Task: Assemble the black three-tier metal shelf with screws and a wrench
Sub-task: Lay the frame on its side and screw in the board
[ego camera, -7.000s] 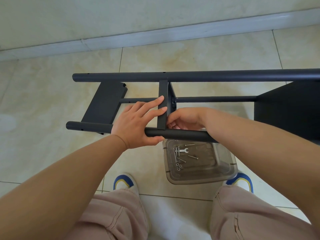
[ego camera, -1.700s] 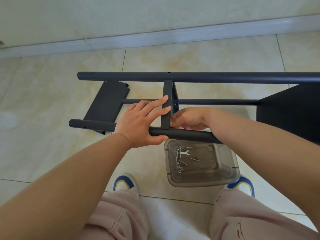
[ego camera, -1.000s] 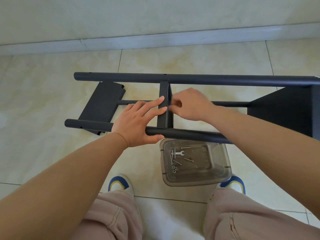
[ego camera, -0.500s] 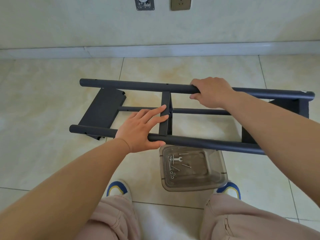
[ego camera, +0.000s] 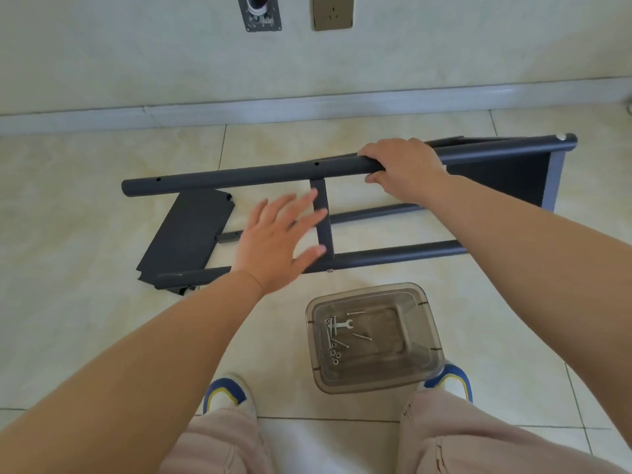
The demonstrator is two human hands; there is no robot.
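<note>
The tiled floor [ego camera: 102, 217] carries everything here; the black shelf frame [ego camera: 342, 258] lies on its side across it, close to the wall, its long round tubes running left to right with flat panels fixed between them; one panel [ego camera: 186, 241] sits at the left end, a narrow middle one [ego camera: 323, 220] shows edge-on, and a larger one [ego camera: 506, 181] closes the right end. The far tube [ego camera: 239, 176] is raised and slants upward to the right; the frame looks tilted rather than flat.

The right hand [ego camera: 403, 169] is curled round that far tube, just right of the middle panel; the left hand [ego camera: 277, 241] is spread, fingers straight, over the near tube [ego camera: 393, 254] and the middle panel; whether it touches them I cannot tell.

By my judgement the frame is stiff, fairly light for its length and awkward; painted tube is likely smooth, so a full wrap close to a panel joint seems the surest hold; panel edges may be thin.

A clear plastic tub [ego camera: 424, 336] stands just in front of the frame, near the shoes; in it lie a small wrench [ego camera: 343, 325], loose screws [ego camera: 361, 336] and nuts [ego camera: 335, 356].
</note>
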